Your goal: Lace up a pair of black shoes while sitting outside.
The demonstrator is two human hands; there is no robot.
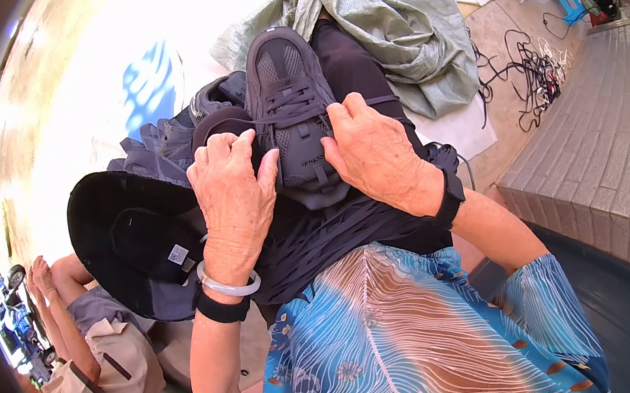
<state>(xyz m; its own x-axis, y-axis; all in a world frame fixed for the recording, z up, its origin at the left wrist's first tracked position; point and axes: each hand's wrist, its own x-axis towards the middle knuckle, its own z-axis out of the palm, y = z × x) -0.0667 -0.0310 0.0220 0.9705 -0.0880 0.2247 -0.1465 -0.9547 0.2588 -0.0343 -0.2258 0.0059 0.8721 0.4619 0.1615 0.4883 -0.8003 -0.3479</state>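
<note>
A dark grey sneaker point(283, 65) rests on my lap, its toe pointing away from me and its tongue toward me. Laces point(294, 108) cross its upper, with ends drawn out to both sides. At the shoe's left edge, my left hand point(231, 195) has its fingers curled and its thumb bent, pinching a lace end. My right hand point(381, 157) closes on the other lace at the right edge, thumb beside the tongue. Both fingertips are partly hidden. Across my lap below the heel lies a bundle of loose black laces point(335, 229).
More dark shoes point(220, 94) lie to the left, beside a black cap-like item point(134, 244). A grey-green woven sack point(413, 32) spreads ahead. Tangled cords point(534, 80) lie near a stone ledge point(602, 143) on the right. Another person point(108, 375) sits at lower left.
</note>
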